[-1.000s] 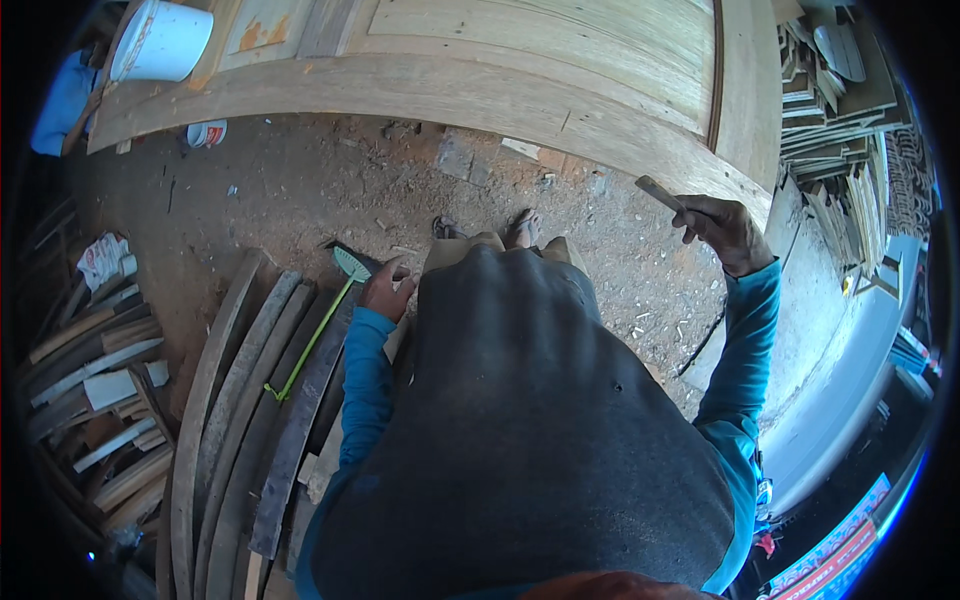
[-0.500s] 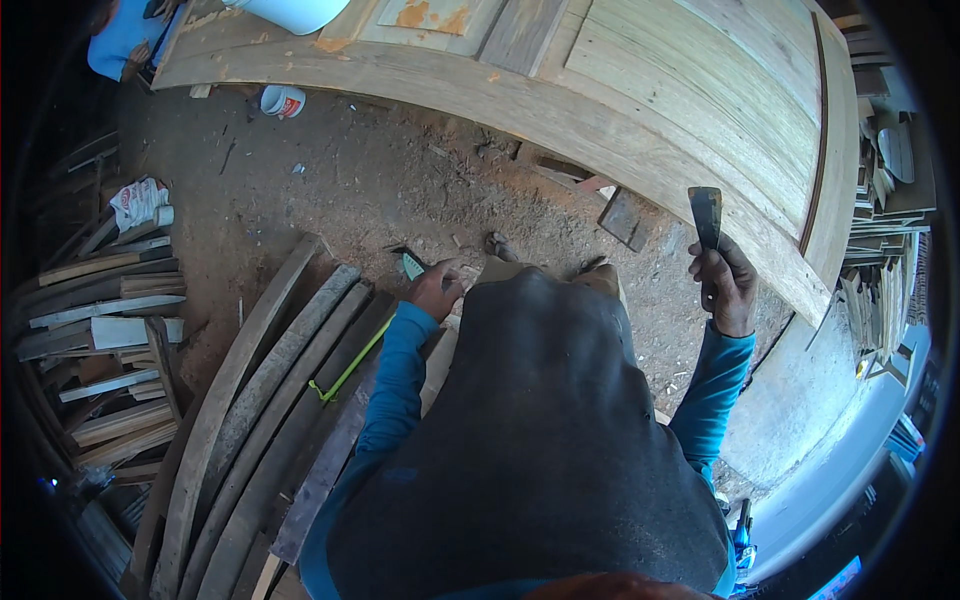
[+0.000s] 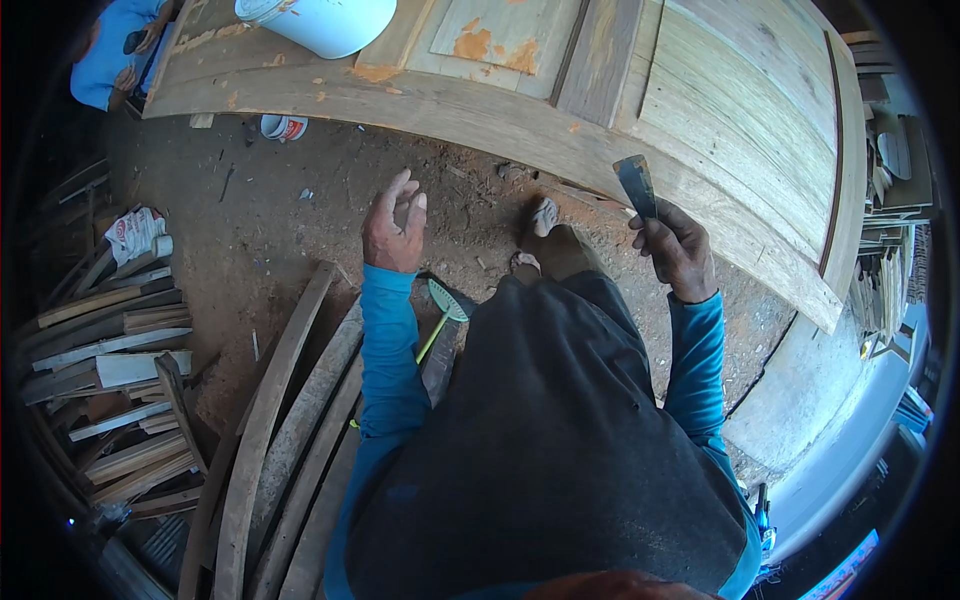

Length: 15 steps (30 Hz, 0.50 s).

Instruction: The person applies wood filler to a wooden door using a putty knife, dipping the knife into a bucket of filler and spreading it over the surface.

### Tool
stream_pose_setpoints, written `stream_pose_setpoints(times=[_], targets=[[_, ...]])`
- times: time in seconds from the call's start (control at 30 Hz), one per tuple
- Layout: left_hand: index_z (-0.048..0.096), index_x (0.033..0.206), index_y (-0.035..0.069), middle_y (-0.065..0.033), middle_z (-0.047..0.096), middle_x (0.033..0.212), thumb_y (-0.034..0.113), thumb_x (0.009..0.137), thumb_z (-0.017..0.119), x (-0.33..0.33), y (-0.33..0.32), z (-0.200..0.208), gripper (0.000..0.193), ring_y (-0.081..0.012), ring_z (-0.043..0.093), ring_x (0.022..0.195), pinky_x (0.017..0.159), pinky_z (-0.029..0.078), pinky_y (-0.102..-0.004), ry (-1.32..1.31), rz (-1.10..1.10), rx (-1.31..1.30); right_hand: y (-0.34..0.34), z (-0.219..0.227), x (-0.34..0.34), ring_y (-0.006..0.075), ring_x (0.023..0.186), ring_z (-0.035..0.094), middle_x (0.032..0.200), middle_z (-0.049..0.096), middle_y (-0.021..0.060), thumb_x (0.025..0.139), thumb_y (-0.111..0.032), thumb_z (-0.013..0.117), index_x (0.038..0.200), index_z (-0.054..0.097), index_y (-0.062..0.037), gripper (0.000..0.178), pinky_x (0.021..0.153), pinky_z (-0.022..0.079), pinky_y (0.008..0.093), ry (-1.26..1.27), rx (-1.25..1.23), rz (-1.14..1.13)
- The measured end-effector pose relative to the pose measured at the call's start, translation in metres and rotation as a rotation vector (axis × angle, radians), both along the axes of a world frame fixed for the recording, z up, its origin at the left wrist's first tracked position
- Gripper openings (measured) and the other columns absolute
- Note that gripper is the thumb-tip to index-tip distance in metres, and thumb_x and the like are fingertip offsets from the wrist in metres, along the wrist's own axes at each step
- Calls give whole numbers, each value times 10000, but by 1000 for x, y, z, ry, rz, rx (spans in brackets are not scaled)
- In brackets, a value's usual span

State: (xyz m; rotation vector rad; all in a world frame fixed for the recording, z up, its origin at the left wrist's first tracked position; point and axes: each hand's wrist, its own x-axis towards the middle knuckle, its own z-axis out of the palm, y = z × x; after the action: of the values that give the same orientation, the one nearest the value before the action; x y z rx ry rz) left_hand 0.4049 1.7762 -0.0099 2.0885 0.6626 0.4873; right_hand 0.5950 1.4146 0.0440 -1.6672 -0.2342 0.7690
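My right hand (image 3: pixel 678 252) grips a putty knife (image 3: pixel 636 186) by its lower end, with the dark, flat blade pointing up and a little left. It is held in front of the near edge of a large panelled wooden door (image 3: pixel 480 120). My left hand (image 3: pixel 395 225) is raised over the dirt floor, fingers apart and nothing in it. Orange-brown filler patches (image 3: pixel 472 45) mark the door's panel and frame. A white bucket (image 3: pixel 335 22) stands on the door's left part. Below my left hand, a green fly swatter (image 3: pixel 446 300) lies beside long timbers.
Curved wooden beams (image 3: pixel 270 420) lie at my left, with a stack of offcuts (image 3: pixel 130 400) and a white bag (image 3: pixel 135 235) beyond. A small white pail (image 3: pixel 283 127) sits on the floor under the door's edge. At the far left is another person (image 3: pixel 118 60) in blue.
My left hand has moved up and left, away from beside my leg, and opened out. The putty knife in my right hand has shifted left. My foot has stepped toward the door.
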Motion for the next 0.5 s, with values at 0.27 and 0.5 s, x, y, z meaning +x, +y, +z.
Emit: stream_pose_setpoints(times=[0.27,0.5], targets=[[597,1384,1,-132,707,1224,118,1006,657,42,82,26,400,-216,663,1137,989,531,-355,-85,148,65,80,-30,69,119,821,620,999,710,54,1031,-146,545,1324,630,47,361,753,538,296,-143,-62,60],[586,1389,-7,-140,699,1234,143,1016,649,80,152,38,407,-225,636,1188,998,537,-383,-225,328,60,136,-21,104,198,861,670,1003,711,126,996,-103,592,1353,626,11,376,807,532,326,-249,-244,128]])
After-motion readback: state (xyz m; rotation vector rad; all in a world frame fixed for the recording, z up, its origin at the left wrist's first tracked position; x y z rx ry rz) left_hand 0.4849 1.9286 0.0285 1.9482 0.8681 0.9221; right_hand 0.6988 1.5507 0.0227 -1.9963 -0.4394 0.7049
